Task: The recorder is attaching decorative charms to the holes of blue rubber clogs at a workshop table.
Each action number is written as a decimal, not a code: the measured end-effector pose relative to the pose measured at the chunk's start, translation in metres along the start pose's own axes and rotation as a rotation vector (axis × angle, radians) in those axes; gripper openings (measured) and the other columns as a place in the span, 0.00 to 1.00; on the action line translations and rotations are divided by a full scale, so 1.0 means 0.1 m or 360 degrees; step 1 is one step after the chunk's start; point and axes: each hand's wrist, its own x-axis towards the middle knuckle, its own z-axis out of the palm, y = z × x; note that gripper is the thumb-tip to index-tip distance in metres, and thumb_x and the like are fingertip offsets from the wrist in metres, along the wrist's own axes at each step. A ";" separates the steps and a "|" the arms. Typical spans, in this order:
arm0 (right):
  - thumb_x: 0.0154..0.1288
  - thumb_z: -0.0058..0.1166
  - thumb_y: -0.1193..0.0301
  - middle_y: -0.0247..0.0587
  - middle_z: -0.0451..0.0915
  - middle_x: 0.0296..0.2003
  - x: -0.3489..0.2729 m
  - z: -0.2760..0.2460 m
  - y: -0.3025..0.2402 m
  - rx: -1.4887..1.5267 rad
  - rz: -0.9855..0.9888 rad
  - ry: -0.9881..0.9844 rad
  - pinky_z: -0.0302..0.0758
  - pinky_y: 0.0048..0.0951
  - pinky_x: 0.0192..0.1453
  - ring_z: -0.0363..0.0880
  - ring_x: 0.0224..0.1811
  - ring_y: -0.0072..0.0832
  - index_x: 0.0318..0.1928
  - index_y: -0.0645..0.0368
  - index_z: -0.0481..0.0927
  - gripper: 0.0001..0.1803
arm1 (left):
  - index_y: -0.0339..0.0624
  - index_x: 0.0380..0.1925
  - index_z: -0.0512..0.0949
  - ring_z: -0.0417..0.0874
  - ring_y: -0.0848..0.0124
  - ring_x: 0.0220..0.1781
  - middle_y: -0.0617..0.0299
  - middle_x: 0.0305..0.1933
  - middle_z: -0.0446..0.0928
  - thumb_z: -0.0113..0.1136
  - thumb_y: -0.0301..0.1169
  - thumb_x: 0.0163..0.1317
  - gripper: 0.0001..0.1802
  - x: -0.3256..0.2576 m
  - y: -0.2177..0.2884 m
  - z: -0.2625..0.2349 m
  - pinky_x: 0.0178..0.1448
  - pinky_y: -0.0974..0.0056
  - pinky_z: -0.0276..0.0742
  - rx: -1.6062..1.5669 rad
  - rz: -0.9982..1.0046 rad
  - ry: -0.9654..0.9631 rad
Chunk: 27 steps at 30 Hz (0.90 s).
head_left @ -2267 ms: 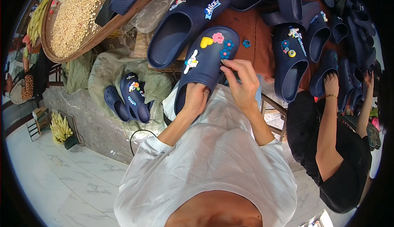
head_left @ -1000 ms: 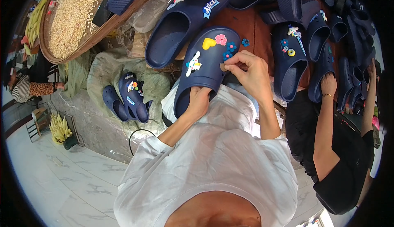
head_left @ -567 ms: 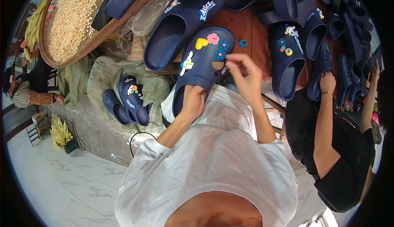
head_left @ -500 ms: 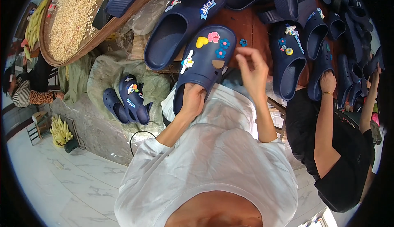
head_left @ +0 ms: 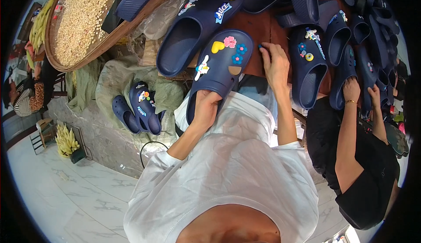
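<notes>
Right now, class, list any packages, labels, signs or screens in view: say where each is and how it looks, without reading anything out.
Word-shaped charm: a small blue and white label on the big navy clog at the top.
Clear plastic bag: crumpled, left of that clog, beside the woven tray.
Brown patch: a small tab on the navy clog held by the left hand.
No signs or screens show.

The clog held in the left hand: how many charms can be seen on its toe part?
5 on the clog: a white figure at left, a yellow heart, a pink flower, two blue flowers. The brown patch below seems bare; others may be hidden.
</notes>
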 end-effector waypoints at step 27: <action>0.62 0.61 0.77 0.37 0.80 0.33 -0.62 -0.15 -0.92 0.1236 0.0432 -0.0181 0.75 0.21 0.37 0.80 0.33 0.21 0.41 0.64 0.82 0.07 | 0.29 0.54 0.72 0.79 0.71 0.53 0.57 0.53 0.78 0.61 0.20 0.61 0.21 -0.13 0.20 0.51 0.60 0.67 0.72 0.0160 0.0151 0.0179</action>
